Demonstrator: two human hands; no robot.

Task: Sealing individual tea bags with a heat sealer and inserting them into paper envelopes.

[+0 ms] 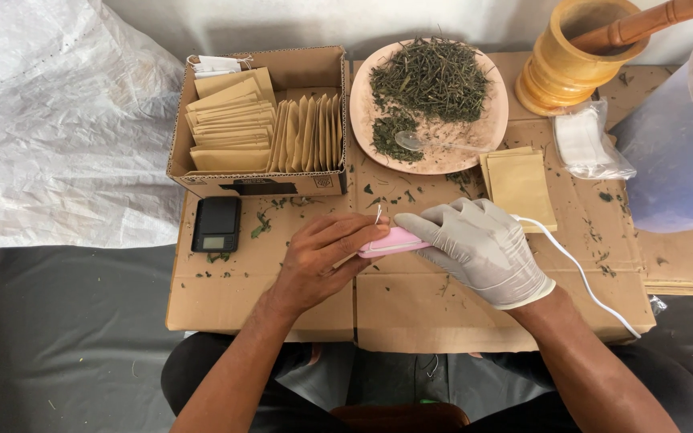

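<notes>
Nearest the camera, both hands meet over a flattened cardboard sheet (411, 309) that serves as the work surface. The bare left hand (322, 256) curls over the near end of a small pink handheld device (391, 242), fingers wrapped loosely around it, with something thin and pale poking up just above the fingertips, too small to tell what. The gloved right hand (483, 244), in a pale grey glove, closes down on the same pink device from the right side, so it's gripped between both hands. A white cable (583, 277) runs out from under the glove toward the near right edge of the cardboard.

A bit further left sits a small black pocket scale (216, 224), flat on the cardboard, with green crumbs scattered around it. To the right of the hands lies a short stack of flat kraft paper pouches (520, 186).

Further back on the left is an open cardboard box (260, 186) packed with more kraft pouches (234, 120), some lying flat in a pile, others standing on edge in a row. Next to it, a pinkish round plate (362, 120) holds a heap of dried green herb (431, 80), with a clear spoon (419, 143) resting at the near rim. Far right stands a yellow wooden mortar (563, 68) with a brown pestle (651, 20) leaning in it, a clear plastic bag of white items (591, 144) just below, and a translucent tub (683, 136) at the edge.
</notes>
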